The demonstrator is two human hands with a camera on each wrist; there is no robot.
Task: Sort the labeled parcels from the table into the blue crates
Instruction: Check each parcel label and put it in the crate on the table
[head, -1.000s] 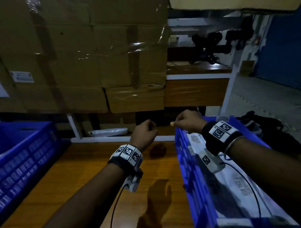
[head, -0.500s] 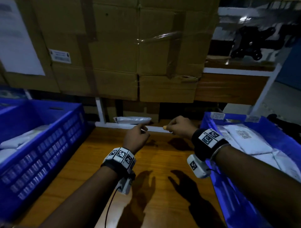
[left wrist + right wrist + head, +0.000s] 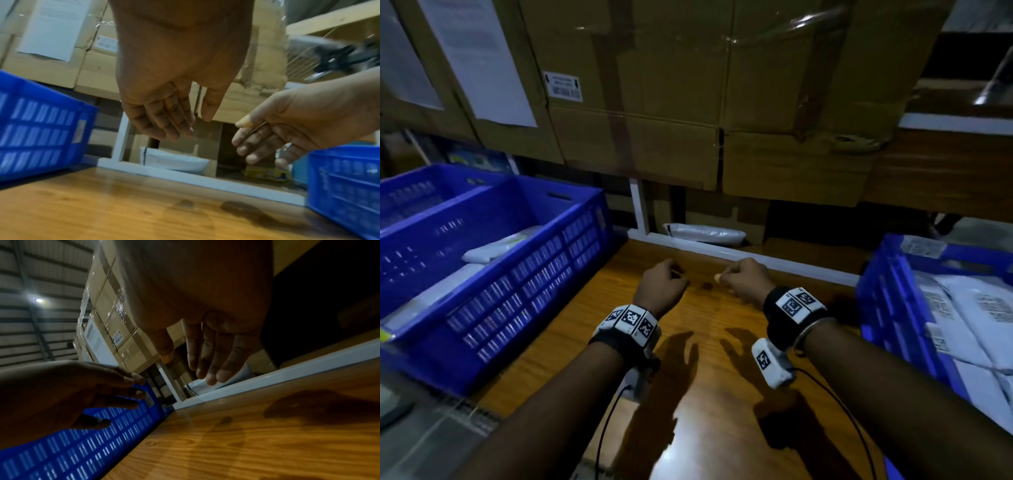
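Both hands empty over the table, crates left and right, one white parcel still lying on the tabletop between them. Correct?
Not quite. The parcel lies beyond the table's white back rail, on the lower shelf under the boxes, as the head view shows. Left hand and right hand are empty; crates flank the table.

We are in a warehouse or parcel-sorting depot: taped, film-wrapped cardboard cartons [image 3: 688, 85] with shipping labels are stacked high behind our wooden surface [image 3: 705, 377], blue plastic crates [image 3: 517, 274] hold white labelled mailer bags [image 3: 969, 308], and corrugated metal walling [image 3: 41, 288] rises beyond under dim light.
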